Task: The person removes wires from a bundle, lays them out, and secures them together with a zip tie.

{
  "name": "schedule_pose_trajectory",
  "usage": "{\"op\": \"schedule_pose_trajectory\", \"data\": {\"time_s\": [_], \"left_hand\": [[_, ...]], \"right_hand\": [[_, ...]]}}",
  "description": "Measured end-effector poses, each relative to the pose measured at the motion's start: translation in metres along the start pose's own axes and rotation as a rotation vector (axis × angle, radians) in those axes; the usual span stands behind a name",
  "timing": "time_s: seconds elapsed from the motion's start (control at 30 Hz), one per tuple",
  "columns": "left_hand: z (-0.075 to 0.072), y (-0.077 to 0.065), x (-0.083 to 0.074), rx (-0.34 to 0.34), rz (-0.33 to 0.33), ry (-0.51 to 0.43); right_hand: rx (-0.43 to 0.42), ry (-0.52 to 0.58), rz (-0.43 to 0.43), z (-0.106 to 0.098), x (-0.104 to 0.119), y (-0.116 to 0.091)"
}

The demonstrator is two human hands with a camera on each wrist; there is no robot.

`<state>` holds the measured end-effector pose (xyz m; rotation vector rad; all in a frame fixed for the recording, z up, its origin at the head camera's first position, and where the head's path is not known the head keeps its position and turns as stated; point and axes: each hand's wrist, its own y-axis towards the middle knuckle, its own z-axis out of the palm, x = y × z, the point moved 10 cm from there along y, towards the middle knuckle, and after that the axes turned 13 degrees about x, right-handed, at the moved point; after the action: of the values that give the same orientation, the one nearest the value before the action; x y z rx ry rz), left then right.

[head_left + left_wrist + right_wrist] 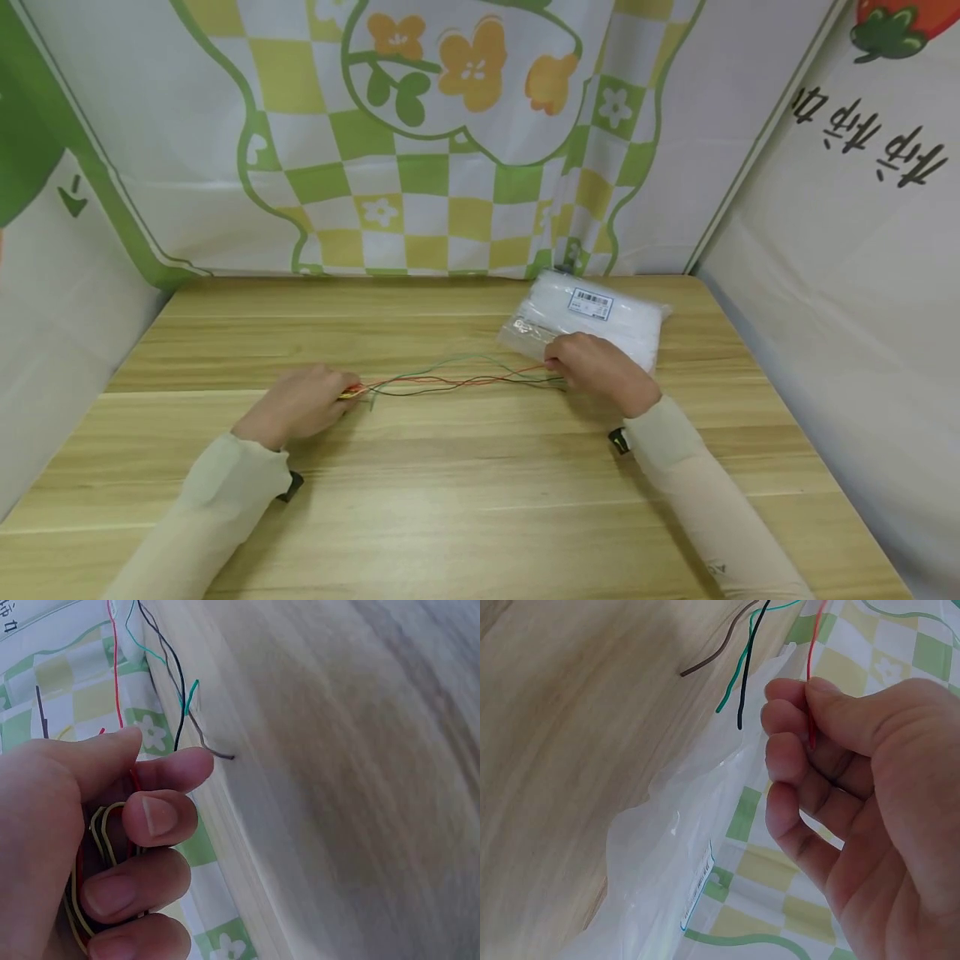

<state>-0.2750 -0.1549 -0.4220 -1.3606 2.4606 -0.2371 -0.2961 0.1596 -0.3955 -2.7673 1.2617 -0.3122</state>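
In the head view, several thin wires stretch between the two hands above the wooden table. My left hand (306,402) holds one end of them; in the left wrist view its curled fingers close round looped yellow wires (105,832) and a red wire (116,675). Thumb and index finger of my right hand (598,368) pinch the far end of a red wire (812,652). Beside that hand, loose ends of a black wire (748,675), a green wire (739,671) and a brown wire (718,655) hang apart from the fingers.
A clear plastic bag (637,337) with white contents and a label lies behind the right hand on the table (420,500). A printed checkered curtain (427,192) hangs along the table's back edge, and pale cloth walls stand at both sides.
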Motion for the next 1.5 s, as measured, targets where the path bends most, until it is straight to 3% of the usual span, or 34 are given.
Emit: {"op": "schedule_pose_trajectory", "data": {"time_s": [0.4,0.57,0.8,1.17,1.5], "left_hand": [[-0.001,-0.008,0.016,0.012,-0.055,-0.002],[-0.002,-0.009,0.015,0.003,-0.050,0.001],[-0.007,-0.009,0.008,-0.004,-0.038,-0.009],[-0.013,-0.006,-0.010,-0.003,-0.005,-0.012],[-0.021,0.005,-0.032,-0.028,0.055,0.011]], "right_hand": [[0.003,-0.016,-0.003,0.006,-0.001,0.005],[0.001,-0.019,0.008,0.006,-0.001,0.005],[-0.008,0.007,0.020,-0.004,0.002,0.000],[-0.094,-0.003,0.000,-0.025,0.003,-0.011],[-0.128,0.009,-0.094,-0.034,0.019,-0.012]]}}
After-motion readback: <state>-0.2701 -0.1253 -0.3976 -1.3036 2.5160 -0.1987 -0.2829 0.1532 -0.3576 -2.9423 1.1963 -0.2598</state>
